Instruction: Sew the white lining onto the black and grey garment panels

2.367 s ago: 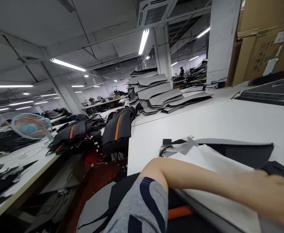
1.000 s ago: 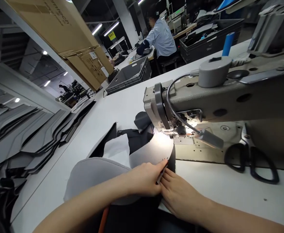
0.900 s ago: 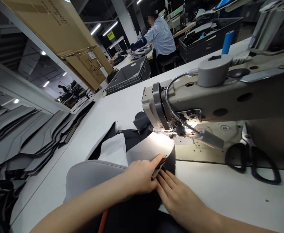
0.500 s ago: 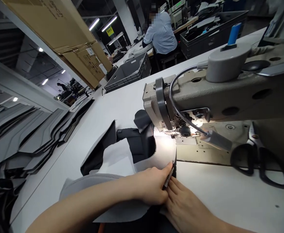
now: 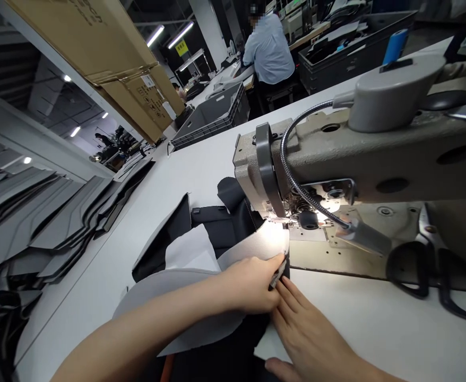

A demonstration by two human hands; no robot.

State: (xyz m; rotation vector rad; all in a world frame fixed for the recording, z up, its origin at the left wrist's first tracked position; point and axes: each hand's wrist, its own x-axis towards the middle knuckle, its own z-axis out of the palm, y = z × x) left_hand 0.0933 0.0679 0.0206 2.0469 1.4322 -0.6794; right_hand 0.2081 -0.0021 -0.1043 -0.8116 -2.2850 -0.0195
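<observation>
A sewn cover piece (image 5: 252, 248), grey and white backing with black parts, lies under the head of a sewing machine (image 5: 260, 164), whose lamp lights its edge near the needle area. My left hand (image 5: 257, 284) pinches the right edge of this piece just in front of the presser foot, with a small grey fold showing between thumb and fingers. Right beside it, my right hand (image 5: 307, 323) lies with fingers stretched out along the edge, fingertips close to the left hand and thumb spread apart. Part of the cover is hidden under my left forearm.
Black-handled scissors (image 5: 430, 254) lie on the machine bed at right. Stacked grey panels (image 5: 69, 212) fill the left side. Behind stand a grey crate (image 5: 217, 116), a cardboard box (image 5: 137, 90) and a dark bin (image 5: 336, 63). A person in a light blue shirt (image 5: 270, 50) sits farther back.
The cover's edge and my left hand have moved slightly forward toward the needle. My right thumb has come away from the fabric and spread out. The view has shifted a little.
</observation>
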